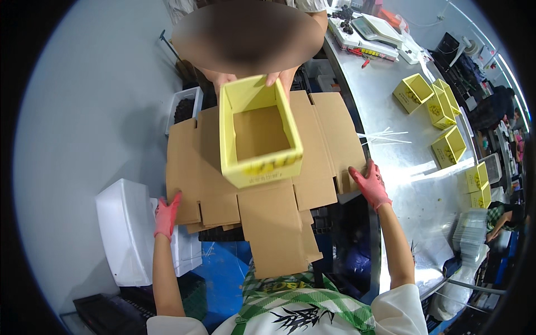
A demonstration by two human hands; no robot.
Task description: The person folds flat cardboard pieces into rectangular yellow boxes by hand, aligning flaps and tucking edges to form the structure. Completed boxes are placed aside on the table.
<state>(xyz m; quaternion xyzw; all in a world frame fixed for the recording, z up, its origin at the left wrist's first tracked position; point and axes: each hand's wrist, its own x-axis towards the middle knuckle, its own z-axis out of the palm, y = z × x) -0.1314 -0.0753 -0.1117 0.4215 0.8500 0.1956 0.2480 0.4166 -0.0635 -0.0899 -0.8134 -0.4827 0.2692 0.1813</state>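
A sheet of flat, creased brown cardboard (pixel 273 229) with slotted flaps lies in front of me. My left hand (pixel 166 216), in a pink glove, is at its lower left edge, thumb apart from the fingers. My right hand (pixel 373 185), gloved alike, is at the right edge with its fingers spread. Neither hand visibly grips the sheet, though the thumbs are close to or touching its edges. Above the cardboard, another person's hands (pixel 273 78) hold a yellow open-topped box (pixel 261 173), slightly blurred, tilted so that its inside shows.
To the right runs a metal table (pixel 402 151) with several yellow boxes (pixel 449 146), white strips (pixel 385 135) and a scale (pixel 377 29). White foam boxes (pixel 124 234) stand by the left wall. A white bin of dark items (pixel 184 109) sits beyond the cardboard.
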